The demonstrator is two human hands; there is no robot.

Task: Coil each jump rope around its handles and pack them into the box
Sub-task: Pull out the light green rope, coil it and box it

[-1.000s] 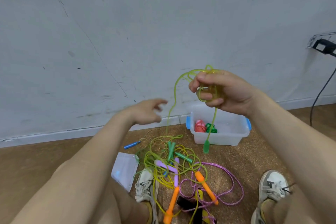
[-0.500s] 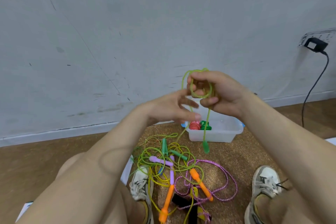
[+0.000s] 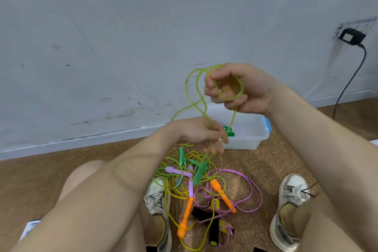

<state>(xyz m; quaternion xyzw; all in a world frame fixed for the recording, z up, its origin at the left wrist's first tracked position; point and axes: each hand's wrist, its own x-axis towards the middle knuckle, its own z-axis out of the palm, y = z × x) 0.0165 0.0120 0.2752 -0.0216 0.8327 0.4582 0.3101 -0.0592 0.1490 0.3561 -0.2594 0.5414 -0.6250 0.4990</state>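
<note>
My right hand grips a small coil of yellow-green jump rope held up in front of the wall. My left hand sits lower and pinches the same rope, whose green handle dangles just below it. The clear plastic box stands on the floor behind my hands, with a coiled green rope partly visible inside. On the floor between my feet lies a tangle of ropes: purple handles, orange handles, a pink braided rope and black handles.
My two sneakers flank the pile on the cork floor. A grey wall with a white baseboard runs behind. A black plug and cable hang at the right. A paper sheet lies at lower left.
My left hand has dropped from beside the coil to below it and taken the rope. A wide loop now stands out left of the coil, and the green handle hangs lower.
</note>
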